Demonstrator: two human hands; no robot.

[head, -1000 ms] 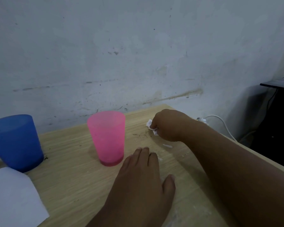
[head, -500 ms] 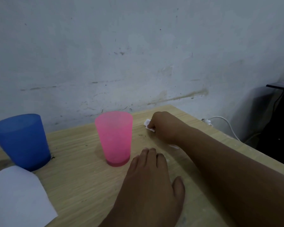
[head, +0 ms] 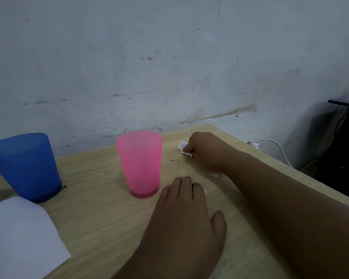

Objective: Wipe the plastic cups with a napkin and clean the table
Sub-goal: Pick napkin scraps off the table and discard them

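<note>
wooden table (head: 93,224) holds pink cup (head: 139,163) and blue cup (head: 25,166); right hand (head: 207,151) pinches small napkin (head: 183,147) at far side, left hand (head: 186,220) lies flat, open, holding nothing

matt wood-grain table (head: 101,222), frosted plastic cups (head: 139,164)

Single head-worn view, wide-angle, looking forward and down over the bench (head: 93,224) toward the wall (head: 169,57) behind it. The camera sits close: both forearms enter from the lower edge, and the bench's far right corner lies near frame centre.
</note>
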